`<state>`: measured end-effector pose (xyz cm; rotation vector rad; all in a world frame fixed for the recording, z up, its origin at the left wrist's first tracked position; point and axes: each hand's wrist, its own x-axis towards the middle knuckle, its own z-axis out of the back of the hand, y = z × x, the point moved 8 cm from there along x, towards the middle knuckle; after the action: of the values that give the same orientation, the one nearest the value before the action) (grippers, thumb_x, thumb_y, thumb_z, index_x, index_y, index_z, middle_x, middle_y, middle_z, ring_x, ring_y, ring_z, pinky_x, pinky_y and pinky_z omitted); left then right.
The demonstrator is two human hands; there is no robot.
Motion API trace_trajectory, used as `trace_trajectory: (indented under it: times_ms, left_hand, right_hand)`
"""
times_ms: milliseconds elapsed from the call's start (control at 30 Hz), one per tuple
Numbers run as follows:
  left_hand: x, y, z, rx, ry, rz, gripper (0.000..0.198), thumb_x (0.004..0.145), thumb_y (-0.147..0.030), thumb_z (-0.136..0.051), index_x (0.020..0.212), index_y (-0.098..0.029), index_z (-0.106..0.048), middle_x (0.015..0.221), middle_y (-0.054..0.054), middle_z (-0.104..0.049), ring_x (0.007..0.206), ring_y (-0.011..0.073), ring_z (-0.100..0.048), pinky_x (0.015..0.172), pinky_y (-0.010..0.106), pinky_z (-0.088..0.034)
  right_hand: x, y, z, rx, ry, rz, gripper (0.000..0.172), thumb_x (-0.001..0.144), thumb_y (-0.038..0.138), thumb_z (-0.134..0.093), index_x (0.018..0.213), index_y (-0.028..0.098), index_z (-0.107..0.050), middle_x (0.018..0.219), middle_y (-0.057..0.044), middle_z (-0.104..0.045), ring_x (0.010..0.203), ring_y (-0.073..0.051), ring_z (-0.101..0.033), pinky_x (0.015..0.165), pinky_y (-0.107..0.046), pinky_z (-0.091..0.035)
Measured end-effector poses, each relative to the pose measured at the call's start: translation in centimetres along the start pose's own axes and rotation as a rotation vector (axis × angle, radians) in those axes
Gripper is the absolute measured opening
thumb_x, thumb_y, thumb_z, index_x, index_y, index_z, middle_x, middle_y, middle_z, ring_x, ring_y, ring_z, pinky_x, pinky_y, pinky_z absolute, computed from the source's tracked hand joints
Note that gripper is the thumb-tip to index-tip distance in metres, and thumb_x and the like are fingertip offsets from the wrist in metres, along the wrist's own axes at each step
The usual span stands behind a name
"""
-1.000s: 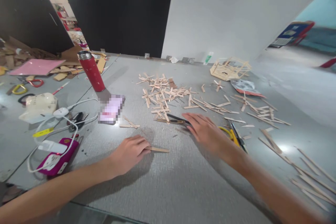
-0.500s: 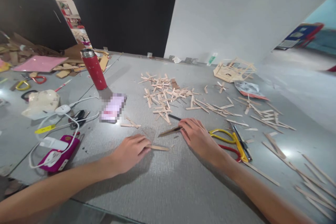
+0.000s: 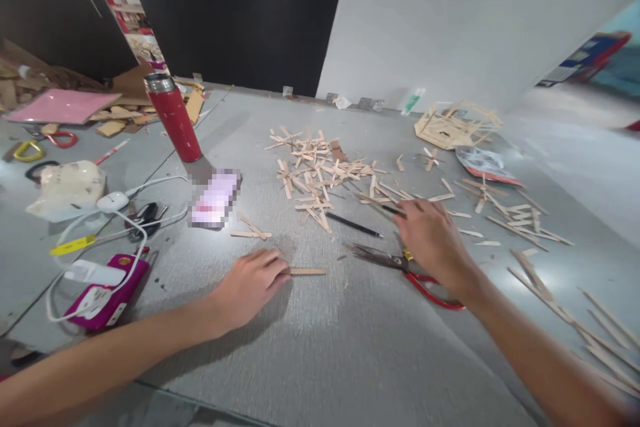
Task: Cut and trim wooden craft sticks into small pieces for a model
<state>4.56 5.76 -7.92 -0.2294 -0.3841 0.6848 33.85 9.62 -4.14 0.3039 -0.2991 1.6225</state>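
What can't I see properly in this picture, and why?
In the head view:
Left end of the wooden stick: covered by the left hand.
Most of the yellow scissors handle: behind the right hand.
Pink rectangle, maybe a phone: blurred into blocks.
Blue thing, far right: too blurry.

A black panel (image 3: 240, 13) beside a pale grey wall (image 3: 450, 20), behind a grey tabletop (image 3: 370, 360).
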Motion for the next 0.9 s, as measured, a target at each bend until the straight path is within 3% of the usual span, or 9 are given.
trace_trajectory:
  times_ms: [100,233,367,433,533,600,667,767,900]
  left_hand:
    - [0.0,0.0,-0.1,0.046,0.012,0.008,0.024,0.107,-0.024,-0.049,0.093,-0.017,-0.067,0.089,0.003,-0.07,0.081,0.017,-0.066,0.071,0.028,-0.051]
    - [0.0,-0.4,-0.3,0.101,0.055,-0.02,0.029,0.108,-0.02,-0.045,0.091,-0.016,-0.068,0.085,0.003,-0.068,0.077,0.0169,-0.065,0.068,0.028,-0.05]
    - [0.1,-0.1,-0.2,0.014,0.069,0.029,0.027,0.107,-0.018,-0.044,0.089,-0.016,-0.065,0.084,0.004,-0.066,0.077,0.0164,-0.064,0.067,0.027,-0.048]
    - [0.2,0.5,-0.1,-0.069,0.052,0.095,0.024,0.105,-0.018,-0.047,0.088,-0.017,-0.063,0.084,0.003,-0.066,0.078,0.0168,-0.064,0.069,0.027,-0.049]
    - [0.3,1.3,0.0,-0.128,0.034,0.177,0.019,0.104,-0.017,-0.048,0.091,-0.017,-0.061,0.087,0.003,-0.067,0.078,0.0168,-0.064,0.071,0.028,-0.05]
    - [0.2,1.3,0.2,-0.099,0.014,0.187,0.019,0.105,-0.017,-0.045,0.095,-0.017,-0.061,0.089,0.004,-0.068,0.079,0.0172,-0.065,0.07,0.028,-0.05]
    - [0.1,0.5,0.4,-0.005,-0.011,0.131,0.022,0.107,-0.017,-0.041,0.098,-0.016,-0.061,0.089,0.005,-0.068,0.08,0.0181,-0.065,0.068,0.028,-0.05]
    - [-0.3,-2.3,0.9,0.152,-0.074,-0.061,0.023,0.107,-0.017,-0.043,0.097,-0.015,-0.063,0.085,0.005,-0.068,0.081,0.0197,-0.064,0.07,0.031,-0.05]
    - [-1.4,-5.5,1.0,0.284,-0.122,-0.197,0.02,0.106,-0.021,-0.048,0.102,-0.012,-0.066,0.097,0.011,-0.072,0.092,0.0242,-0.066,0.08,0.036,-0.05]
  right_hand:
    - [0.1,2.1,-1.6,-0.021,0.127,0.111,0.026,0.095,0.018,-0.045,0.084,0.02,-0.069,0.099,-0.018,-0.067,0.096,-0.034,-0.063,0.081,-0.044,-0.051]
    - [-0.1,4.7,-2.8,-0.029,0.228,0.175,0.026,0.09,0.009,-0.047,0.072,0.022,-0.061,0.088,-0.015,-0.067,0.085,-0.031,-0.064,0.068,-0.039,-0.047]
    - [0.5,4.7,-1.3,-0.026,0.214,0.087,0.018,0.091,0.013,-0.045,0.084,0.022,-0.06,0.064,-0.008,-0.062,0.054,-0.025,-0.056,0.052,-0.036,-0.035]
    - [0.8,4.6,0.4,0.019,0.175,0.057,0.01,0.092,0.021,-0.048,0.092,0.023,-0.058,0.064,-0.005,-0.061,0.051,-0.023,-0.054,0.052,-0.035,-0.037]
    - [0.9,5.6,2.7,0.339,0.146,0.057,0.008,0.092,0.031,-0.053,0.085,0.026,-0.052,0.066,-0.001,-0.062,0.055,-0.019,-0.057,0.058,-0.033,-0.045]
    - [0.5,6.6,2.6,0.698,0.238,0.007,0.012,0.094,0.035,-0.052,0.087,0.025,-0.055,0.072,-0.003,-0.067,0.059,-0.018,-0.062,0.057,-0.032,-0.048]
    - [-0.3,8.3,1.2,0.985,0.409,-0.067,0.018,0.096,0.039,-0.053,0.094,0.023,-0.061,0.076,-0.004,-0.071,0.059,-0.017,-0.065,0.052,-0.029,-0.05]
    - [-2.1,11.1,-1.5,1.193,0.635,-0.127,0.023,0.096,0.044,-0.062,0.087,0.022,-0.061,0.065,-0.001,-0.067,0.053,-0.014,-0.062,0.048,-0.026,-0.049]
    - [-3.3,13.8,-3.9,1.291,0.746,-0.098,0.029,0.09,0.044,-0.074,0.083,0.021,-0.058,0.064,0.003,-0.064,0.053,-0.012,-0.061,0.049,-0.023,-0.047]
